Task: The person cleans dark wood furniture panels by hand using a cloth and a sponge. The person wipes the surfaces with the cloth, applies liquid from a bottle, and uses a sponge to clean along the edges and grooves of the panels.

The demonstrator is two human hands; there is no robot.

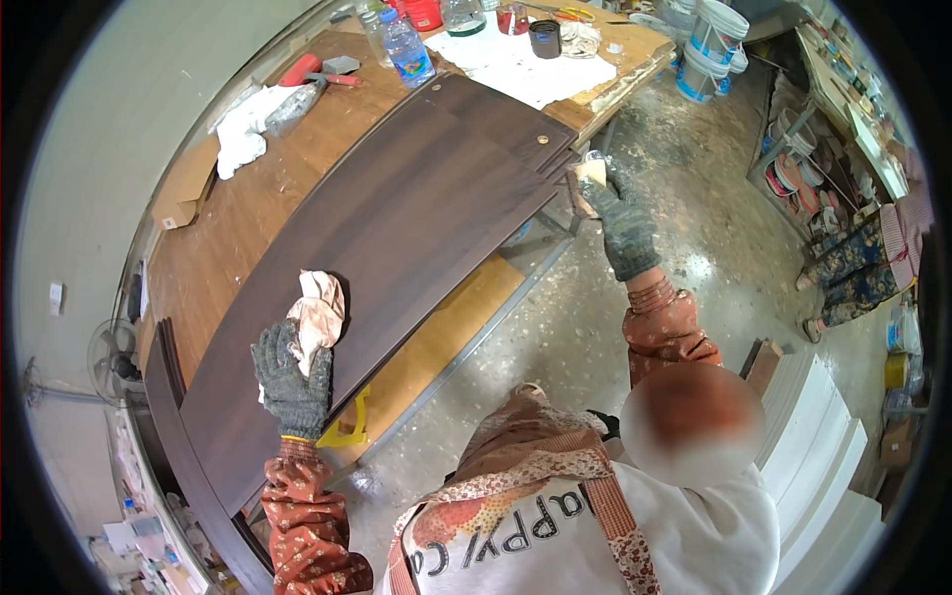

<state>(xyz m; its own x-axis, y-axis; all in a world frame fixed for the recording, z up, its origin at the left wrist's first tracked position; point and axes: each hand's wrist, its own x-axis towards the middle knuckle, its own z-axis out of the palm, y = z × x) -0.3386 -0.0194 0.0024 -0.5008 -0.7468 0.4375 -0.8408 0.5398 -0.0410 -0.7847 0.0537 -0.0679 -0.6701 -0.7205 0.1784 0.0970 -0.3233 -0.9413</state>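
Note:
A long dark brown wooden panel [387,218] lies across the workbench, with a small round fitting near each far corner. My left hand [295,387], in a dark grey knit glove, rests on the panel's near left part, gripping a crumpled pinkish-white cloth [321,309]. At the panel's far right end, my right hand [627,230], gloved alike, is closed around a small beige pad [591,174]. The pad is beside the panel's end edge; its exact kind is unclear, and I cannot tell whether it touches the edge.
The wooden workbench [213,253] holds a red-handled tool [302,69], a white rag [243,129], a plastic bottle [405,48] and a dark jar [544,39]. White buckets [706,59] stand beyond. Another person's legs [858,263] show at right, white boards [808,436] nearer.

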